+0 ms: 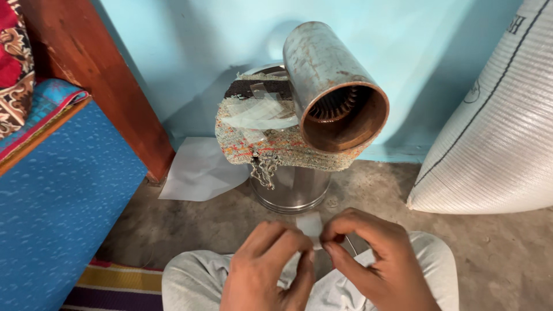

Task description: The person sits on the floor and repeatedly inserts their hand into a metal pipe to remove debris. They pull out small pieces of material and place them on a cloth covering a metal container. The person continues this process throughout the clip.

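Note:
My left hand (pixel 268 268) and my right hand (pixel 374 259) meet low in the middle of the view, above my knees. Both pinch a small translucent white slip of sheet (pixel 311 226) between thumb and fingers. A thin wire or strand (pixel 351 245) shows beside my right fingers. Straight ahead, a rusty metal cylinder (pixel 334 86) lies tilted on a frayed woven cloth (pixel 271 147); its open end faces me and shows slotted windings inside. More clear slips (pixel 259 112) lie on the cloth.
The cloth covers a shiny steel pot (pixel 294 190) on the concrete floor. A white sheet (pixel 199 170) lies to its left. A blue-covered bed with a wooden post (pixel 109 80) stands left. A large white woven sack (pixel 501 132) leans right. A striped mat (pixel 115 285) lies near.

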